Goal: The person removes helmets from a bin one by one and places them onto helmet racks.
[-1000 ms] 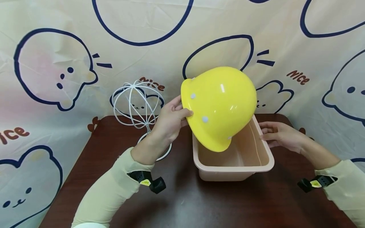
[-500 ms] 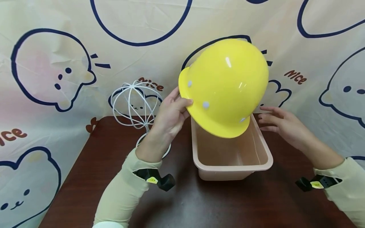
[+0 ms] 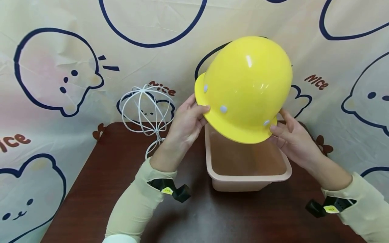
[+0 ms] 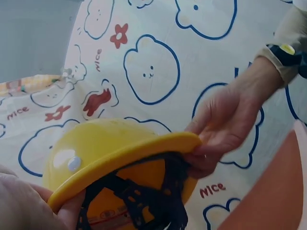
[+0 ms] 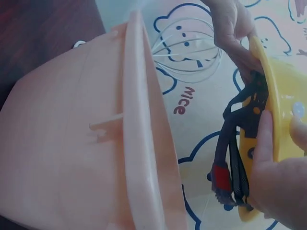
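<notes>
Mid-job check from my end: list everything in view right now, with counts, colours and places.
Hard hat: one, yellow, raised, overlapping the far end of the tub in the head view.
Harness: one, mostly dark, inside the hard hat.
Tub: one, pinkish beige, on the table.
Wire stand: one, white, left of the tub.
Table: one, dark reddish brown.
Backdrop: one, pale, cartoon-printed, behind the table.
Sleeves: two, pale green, left and right.
Wrist cameras: two, black, one per wrist.
Left hand: one, bare, gripping the brim.
Right hand: one, bare, gripping the brim's opposite side.
</notes>
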{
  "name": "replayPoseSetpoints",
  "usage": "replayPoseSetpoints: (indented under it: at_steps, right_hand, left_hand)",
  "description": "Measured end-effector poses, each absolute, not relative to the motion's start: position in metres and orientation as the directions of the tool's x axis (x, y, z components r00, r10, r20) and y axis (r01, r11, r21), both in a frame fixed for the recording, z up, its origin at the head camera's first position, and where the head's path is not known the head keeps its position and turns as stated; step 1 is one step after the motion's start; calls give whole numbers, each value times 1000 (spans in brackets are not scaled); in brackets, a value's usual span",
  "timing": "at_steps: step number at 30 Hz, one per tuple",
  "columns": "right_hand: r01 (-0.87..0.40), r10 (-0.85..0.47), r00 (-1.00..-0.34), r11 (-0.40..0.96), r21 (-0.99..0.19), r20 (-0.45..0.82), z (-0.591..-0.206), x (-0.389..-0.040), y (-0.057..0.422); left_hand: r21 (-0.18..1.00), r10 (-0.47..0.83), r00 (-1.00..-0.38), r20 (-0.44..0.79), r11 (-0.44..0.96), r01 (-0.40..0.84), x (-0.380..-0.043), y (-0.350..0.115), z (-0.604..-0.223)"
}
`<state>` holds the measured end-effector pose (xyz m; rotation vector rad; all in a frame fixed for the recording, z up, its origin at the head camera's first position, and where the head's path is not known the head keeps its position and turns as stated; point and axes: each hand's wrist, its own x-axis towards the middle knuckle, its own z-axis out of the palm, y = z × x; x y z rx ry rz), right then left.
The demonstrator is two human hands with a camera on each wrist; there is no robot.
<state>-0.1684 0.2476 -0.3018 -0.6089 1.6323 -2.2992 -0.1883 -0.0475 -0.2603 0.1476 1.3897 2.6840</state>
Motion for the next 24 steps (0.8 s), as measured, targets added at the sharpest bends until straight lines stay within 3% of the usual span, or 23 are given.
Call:
replayPoseSetpoints:
  at_steps: [6,18,24]
  right_hand:
    - [-117,-379,-896,-295,-948,229,-299,-169,245]
    - [-220,-368,-882,-229,-948,293,-272,-170,235]
    - [-214,-387,-885,-159,-964,260,-259,-177,217]
  left_hand:
    - [896,188,-982,28,-441,-59,-190,-53,-266]
    - [982,232,-955,187,-60,178,-176,-67,-250]
    - [979,216,-956,197,1,202,-172,-83,-245]
